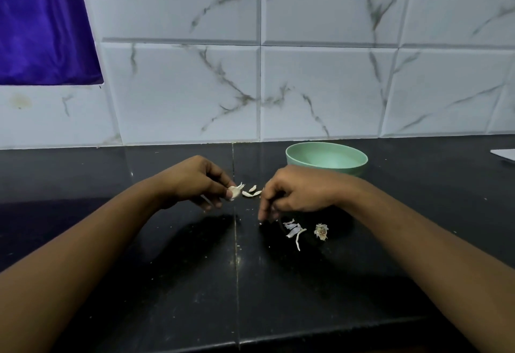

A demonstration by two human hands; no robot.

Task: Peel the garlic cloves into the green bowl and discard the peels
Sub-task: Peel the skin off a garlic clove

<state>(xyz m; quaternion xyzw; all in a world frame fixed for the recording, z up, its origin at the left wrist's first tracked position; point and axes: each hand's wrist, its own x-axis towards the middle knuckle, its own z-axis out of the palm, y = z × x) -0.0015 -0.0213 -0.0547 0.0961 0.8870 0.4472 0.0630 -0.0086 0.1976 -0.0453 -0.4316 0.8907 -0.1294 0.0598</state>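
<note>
One pale, part-skinned garlic clove [234, 192] is pinched in your left hand [195, 182]; right hand [295, 193] curls downward, grip unclear. Strip papery skin [241, 185] from the tip, then drop the clove into the round green bowl [354, 170] behind.

Loose cloves [252, 191] lie just right of the clove [233, 192] the left hand [195, 182] grips, bowl [294, 161] behind-right, peels [294, 230] nearer-right.

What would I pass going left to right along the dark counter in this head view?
Left hand → garlic clove it pinches → loose garlic bits → right hand → white flat thing at the right edge. Green bowl and peel scraps share the right hand's span, so I skip them.
</note>
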